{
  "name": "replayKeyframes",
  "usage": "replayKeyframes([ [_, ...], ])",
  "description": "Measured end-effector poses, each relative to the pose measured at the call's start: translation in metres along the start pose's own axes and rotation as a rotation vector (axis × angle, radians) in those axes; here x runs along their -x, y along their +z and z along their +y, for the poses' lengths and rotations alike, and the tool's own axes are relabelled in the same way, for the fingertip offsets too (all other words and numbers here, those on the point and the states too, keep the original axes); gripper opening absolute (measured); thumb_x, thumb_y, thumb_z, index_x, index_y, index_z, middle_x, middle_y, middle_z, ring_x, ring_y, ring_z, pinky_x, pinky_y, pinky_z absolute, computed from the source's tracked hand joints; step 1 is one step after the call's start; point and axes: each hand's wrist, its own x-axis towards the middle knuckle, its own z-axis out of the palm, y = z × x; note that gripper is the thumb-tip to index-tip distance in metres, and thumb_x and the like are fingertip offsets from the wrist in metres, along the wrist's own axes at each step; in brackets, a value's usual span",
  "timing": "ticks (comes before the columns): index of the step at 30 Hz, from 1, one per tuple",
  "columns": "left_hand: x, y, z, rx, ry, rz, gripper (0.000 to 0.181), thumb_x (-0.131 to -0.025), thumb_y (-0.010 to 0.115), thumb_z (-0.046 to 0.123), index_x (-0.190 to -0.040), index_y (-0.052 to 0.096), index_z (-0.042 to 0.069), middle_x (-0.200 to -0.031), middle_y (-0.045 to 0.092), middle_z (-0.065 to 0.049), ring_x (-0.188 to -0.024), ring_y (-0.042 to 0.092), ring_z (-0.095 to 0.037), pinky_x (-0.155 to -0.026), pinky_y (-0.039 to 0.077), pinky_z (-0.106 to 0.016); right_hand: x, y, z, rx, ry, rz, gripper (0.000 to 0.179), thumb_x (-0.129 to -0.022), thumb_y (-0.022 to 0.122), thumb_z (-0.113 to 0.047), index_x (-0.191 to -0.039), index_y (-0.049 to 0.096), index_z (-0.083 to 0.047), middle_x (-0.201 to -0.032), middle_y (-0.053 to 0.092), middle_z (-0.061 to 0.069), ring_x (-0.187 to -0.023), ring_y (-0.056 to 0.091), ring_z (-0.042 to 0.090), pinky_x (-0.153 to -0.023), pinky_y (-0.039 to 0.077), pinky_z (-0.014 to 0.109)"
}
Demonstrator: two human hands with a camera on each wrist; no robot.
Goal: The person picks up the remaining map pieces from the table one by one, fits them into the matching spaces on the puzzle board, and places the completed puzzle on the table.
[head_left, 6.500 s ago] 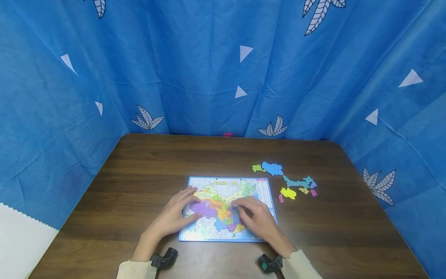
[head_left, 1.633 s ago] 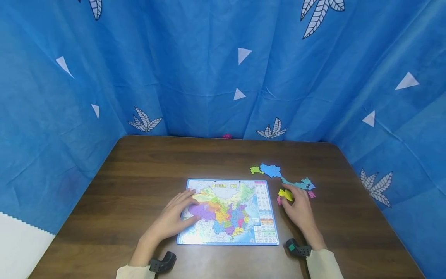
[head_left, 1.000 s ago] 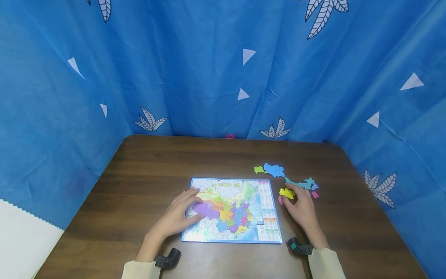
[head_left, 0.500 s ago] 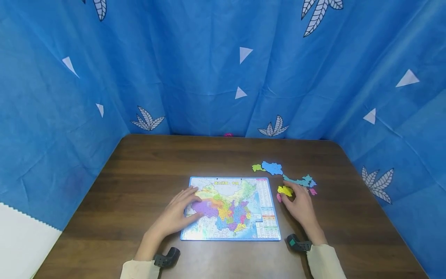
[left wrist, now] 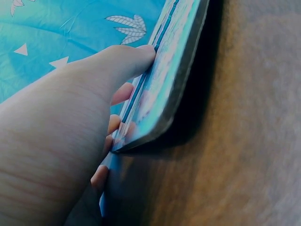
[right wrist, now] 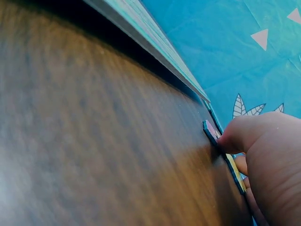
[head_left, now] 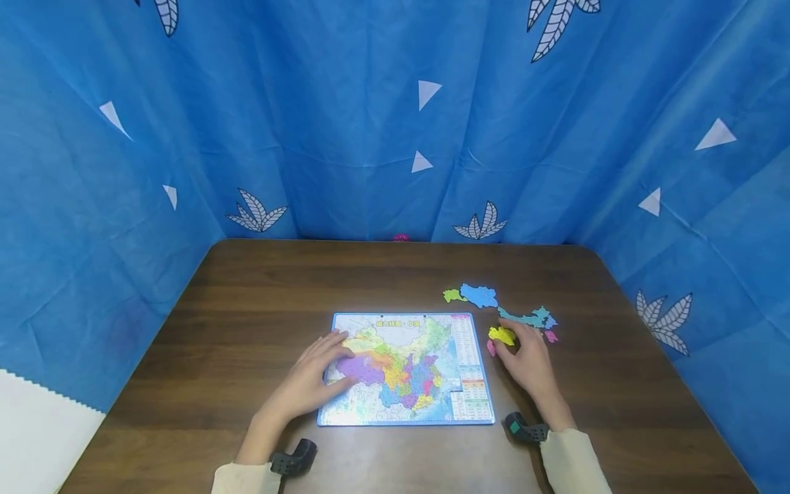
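A map puzzle board (head_left: pixel 401 408) with a blue rim lies on the table, coloured pieces fitted across its map. My left hand (head_left: pixel 311 381) rests on the board's left side, fingers relaxed and thumb apart; the left wrist view shows its thumb on the board near the edge. Right of the board, my right hand (head_left: pixel 527 360) rests over a yellow puzzle piece (head_left: pixel 501 335), thumb and forefinger spread about it. A small pink piece (head_left: pixel 491 348) lies beside the thumb, which touches the pieces in the right wrist view. What lies under the palm is hidden.
Behind the right hand lie a green piece (head_left: pixel 453 295), a light-blue piece (head_left: pixel 478 296) and a long teal piece (head_left: pixel 521 318). Another pink piece (head_left: pixel 551 336) sits farther right. A blue curtain (head_left: pixel 370 137) hangs behind the wooden table (head_left: pixel 278 274).
Earlier my right hand was on the board's map; it has since moved right to the loose pieces and stays there. My left hand has stayed on the board. The view shifts slightly.
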Motion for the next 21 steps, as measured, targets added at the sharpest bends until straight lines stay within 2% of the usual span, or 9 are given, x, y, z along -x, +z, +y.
replayKeyframes([
  [9,-0.0013,-0.0016,0.0001,-0.002,-0.012,-0.007,0.038,-0.091,0.078,0.042,-0.121,0.068,0.021,-0.16,0.047,-0.01,-0.152,0.034,-0.039,-0.123,0.023,-0.061,-0.0023,-0.0013,-0.0015,0.003,0.011,-0.016,0.048,-0.093,0.076,-0.015,-0.137,0.062,-0.003,-0.141,0.061,0.023,-0.128,0.053,0.043,-0.107,0.045,0.064],
  [14,-0.0013,-0.0022,0.0005,0.001,-0.003,0.004,0.037,-0.09,0.079,0.039,-0.121,0.069,0.02,-0.159,0.048,-0.011,-0.151,0.035,-0.04,-0.123,0.023,-0.061,-0.0029,-0.0006,0.0016,0.005,-0.021,-0.01,0.048,-0.092,0.076,-0.013,-0.136,0.062,-0.002,-0.14,0.062,0.023,-0.126,0.053,0.043,-0.105,0.046,0.064],
  [21,-0.0021,-0.0023,-0.0001,-0.001,-0.005,-0.007,0.037,-0.091,0.078,0.04,-0.121,0.068,0.021,-0.159,0.048,-0.011,-0.152,0.035,-0.04,-0.123,0.023,-0.062,-0.0031,-0.0044,0.0028,0.009,-0.001,-0.06,0.052,-0.093,0.075,-0.014,-0.142,0.059,-0.005,-0.145,0.06,0.02,-0.131,0.052,0.042,-0.11,0.044,0.063],
])
